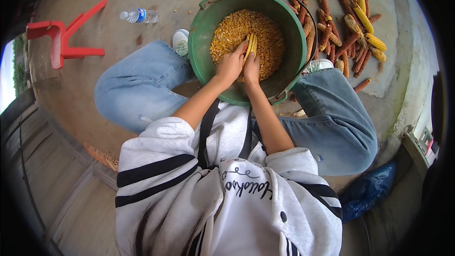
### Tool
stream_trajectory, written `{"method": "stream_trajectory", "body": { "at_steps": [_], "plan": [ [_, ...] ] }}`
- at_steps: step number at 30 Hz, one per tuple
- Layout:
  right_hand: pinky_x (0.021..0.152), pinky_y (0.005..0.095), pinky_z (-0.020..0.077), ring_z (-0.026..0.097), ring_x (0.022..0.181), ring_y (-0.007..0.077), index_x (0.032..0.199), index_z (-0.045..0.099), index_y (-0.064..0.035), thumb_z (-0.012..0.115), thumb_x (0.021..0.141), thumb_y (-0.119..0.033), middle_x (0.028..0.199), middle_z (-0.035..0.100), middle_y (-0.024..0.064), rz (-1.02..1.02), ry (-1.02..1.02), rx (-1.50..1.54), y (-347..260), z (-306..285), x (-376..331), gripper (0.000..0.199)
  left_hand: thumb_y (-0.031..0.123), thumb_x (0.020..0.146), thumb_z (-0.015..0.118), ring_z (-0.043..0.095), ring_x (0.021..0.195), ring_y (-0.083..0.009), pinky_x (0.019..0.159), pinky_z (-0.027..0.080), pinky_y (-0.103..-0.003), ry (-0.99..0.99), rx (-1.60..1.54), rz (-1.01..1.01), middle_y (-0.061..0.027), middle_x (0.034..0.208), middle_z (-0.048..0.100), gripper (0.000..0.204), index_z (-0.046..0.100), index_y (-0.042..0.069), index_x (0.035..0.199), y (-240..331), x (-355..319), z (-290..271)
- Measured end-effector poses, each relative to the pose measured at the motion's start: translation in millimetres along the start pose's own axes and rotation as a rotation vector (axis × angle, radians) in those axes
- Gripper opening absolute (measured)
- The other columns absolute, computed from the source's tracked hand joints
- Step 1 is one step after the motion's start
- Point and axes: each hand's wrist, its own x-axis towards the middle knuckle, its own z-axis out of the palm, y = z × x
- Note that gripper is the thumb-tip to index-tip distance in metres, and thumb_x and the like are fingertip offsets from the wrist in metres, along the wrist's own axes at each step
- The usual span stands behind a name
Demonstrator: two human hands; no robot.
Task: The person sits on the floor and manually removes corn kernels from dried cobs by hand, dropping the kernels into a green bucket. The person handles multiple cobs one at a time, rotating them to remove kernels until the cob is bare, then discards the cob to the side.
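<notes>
Both my hands grip one yellow corn cob (pixel 251 45) over the green bucket (pixel 201 33) of loose kernels (pixel 237 28) between my knees: left hand (pixel 230 65) wrapped around its left side, right hand (pixel 251 70) closed just beside. Bare cobs (pixel 332 23) lie far right.

Smooth green plastic bucket (pixel 201 33) with thin metal handle, rough matt concrete floor (pixel 95 80), denim jeans (pixel 137 85).
</notes>
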Motion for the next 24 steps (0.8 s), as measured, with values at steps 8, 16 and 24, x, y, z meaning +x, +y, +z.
{"method": "stream_trajectory", "body": {
  "at_steps": [8,16,24],
  "plan": [
    [0.074,0.0396,0.0454,0.058,0.085,0.0329,0.114,0.04,0.0063,0.029,0.093,-0.032,0.098,0.056,0.0256,0.003,-0.011,0.004,-18,-4,-5,0.044,0.015,0.084,0.048,0.06,0.061,-0.035,0.059,0.049,-0.044,0.084,0.022,0.085,-0.0202,0.067,0.06,0.042,0.045,0.014,0.126,-7,10,14],
    [0.084,0.0363,0.0405,0.055,0.097,0.0303,0.117,0.045,0.0063,0.03,0.093,-0.029,0.106,0.056,0.022,0.049,0.029,0.005,-6,-12,-7,0.045,0.017,0.085,0.046,0.059,0.08,-0.0362,0.073,0.047,-0.043,-0.09,0.065,-0.051,-0.0178,0.093,0.061,0.036,0.052,0.014,0.12,26,50,-14],
    [0.081,0.037,0.0414,0.055,0.093,0.029,0.114,0.046,0.0061,0.03,0.093,-0.031,0.101,0.056,0.0201,0.04,0.0,0.062,4,-2,8,0.045,0.014,0.085,0.045,0.06,0.07,-0.0379,0.066,0.048,-0.046,0.0,0.111,0.112,-0.0205,0.083,0.061,0.037,0.048,0.015,0.122,12,28,0]
  ]
}}
